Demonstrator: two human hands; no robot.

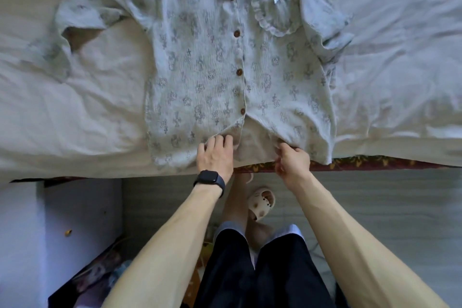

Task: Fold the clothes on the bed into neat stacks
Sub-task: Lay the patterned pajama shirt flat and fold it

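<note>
A pale green printed button-up shirt [212,70] lies face up and spread flat on the bed [75,107], collar far from me, sleeves out to both sides, hem at the near edge. My left hand [215,155], with a dark watch on its wrist, grips the hem of the left front panel with curled fingers. My right hand [292,160] pinches the hem of the right front panel near the bed's edge. The bottom of the button placket gapes open between my hands.
The rumpled white sheet covers the bed on both sides of the shirt. A patterned dark red mattress edge [362,162] shows under the sheet. Below are the floor, my legs and a beige slipper [260,204]. A white cabinet [75,232] stands at the lower left.
</note>
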